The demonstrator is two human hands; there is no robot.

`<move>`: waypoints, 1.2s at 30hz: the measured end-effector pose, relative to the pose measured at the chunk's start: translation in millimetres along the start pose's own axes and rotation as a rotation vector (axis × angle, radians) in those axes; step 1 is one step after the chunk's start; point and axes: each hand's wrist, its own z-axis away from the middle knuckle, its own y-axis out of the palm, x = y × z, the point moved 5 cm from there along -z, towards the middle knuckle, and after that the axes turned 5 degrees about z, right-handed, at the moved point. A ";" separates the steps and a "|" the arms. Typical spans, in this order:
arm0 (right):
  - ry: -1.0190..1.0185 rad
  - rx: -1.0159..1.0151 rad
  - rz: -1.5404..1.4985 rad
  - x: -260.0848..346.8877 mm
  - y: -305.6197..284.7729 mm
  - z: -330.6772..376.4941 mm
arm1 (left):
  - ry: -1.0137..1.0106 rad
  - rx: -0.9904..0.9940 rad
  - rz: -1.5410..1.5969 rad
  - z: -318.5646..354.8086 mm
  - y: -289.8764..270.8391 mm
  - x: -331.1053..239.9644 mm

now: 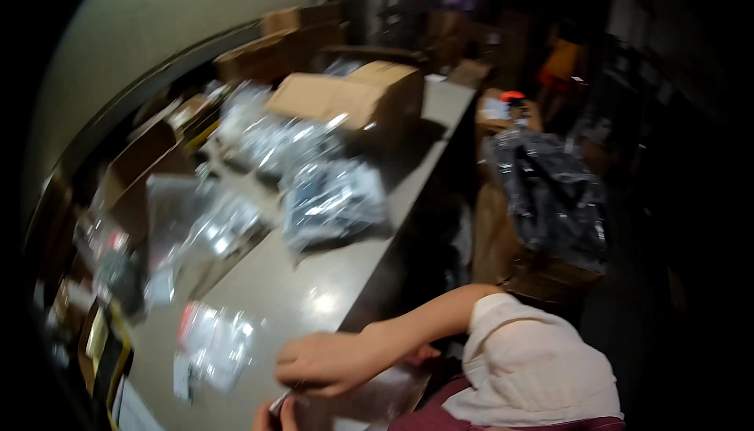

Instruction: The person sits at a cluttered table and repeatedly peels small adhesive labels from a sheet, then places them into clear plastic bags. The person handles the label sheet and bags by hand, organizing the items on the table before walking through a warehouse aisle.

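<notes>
My right hand (326,362) reaches over the near edge of the table with its fingers curled closed. What they hold, if anything, is hidden under the hand. My left hand (275,417) shows only as a few fingertips at the bottom edge, pinched around what looks like the edge of a clear plastic bag (377,399). That bag spreads below my right wrist, partly covered by my forearm. Left of my hands, a small stack of clear zip bags with a red strip (216,344) lies on the table.
The pale table (314,289) carries bagged dark goods (334,203), more clear bags (224,223) and a cardboard box (345,97). Open cartons (145,172) line its left side. Across a gap on the right, a black-wrapped bundle (550,191) rests on cartons. A person in orange (564,62) stands far back.
</notes>
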 end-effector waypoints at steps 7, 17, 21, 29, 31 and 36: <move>-0.118 -0.198 0.391 1.1 3.7 10.9 | 0.164 -0.025 0.284 -7.8 -4.6 -54.4; 0.080 0.094 0.122 -66.7 -52.7 -62.7 | 0.231 -0.108 0.370 -6.0 -7.6 -81.8; 0.177 0.446 0.237 -81.9 -24.5 -100.0 | 0.213 -0.081 0.467 -5.7 -10.0 -77.2; 0.326 0.680 0.569 -109.0 -26.4 -111.6 | 0.151 0.051 0.549 -2.5 -24.0 -70.4; 0.322 0.716 0.491 -106.4 -27.1 -114.9 | 0.142 0.046 0.561 -2.9 -26.0 -67.9; 0.139 0.353 0.171 -117.8 -3.4 -140.9 | 0.162 0.053 0.544 -8.8 -23.6 -68.0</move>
